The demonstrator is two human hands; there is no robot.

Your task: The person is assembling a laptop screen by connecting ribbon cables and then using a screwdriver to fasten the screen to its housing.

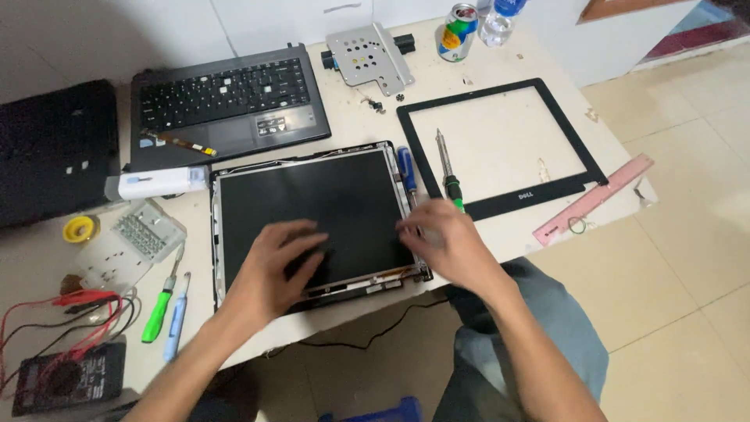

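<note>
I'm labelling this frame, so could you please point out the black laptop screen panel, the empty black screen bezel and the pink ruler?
black laptop screen panel [312, 199], head view, upper glass
empty black screen bezel [539, 191], head view, bottom bar
pink ruler [605, 191], head view, mid-length

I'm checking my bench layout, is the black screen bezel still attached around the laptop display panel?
No, the black bezel lies by itself on the table, to the right of the display panel that both hands rest on.

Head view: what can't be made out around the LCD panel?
- Left hand: motion-blurred, so its contact with the LCD panel is unclear.
- Right hand: blurred, covers the panel's right edge; grip there cannot be told.
- Multimeter: cut off by the bottom frame edge.
- Black laptop case: cut off at the left edge.
</note>
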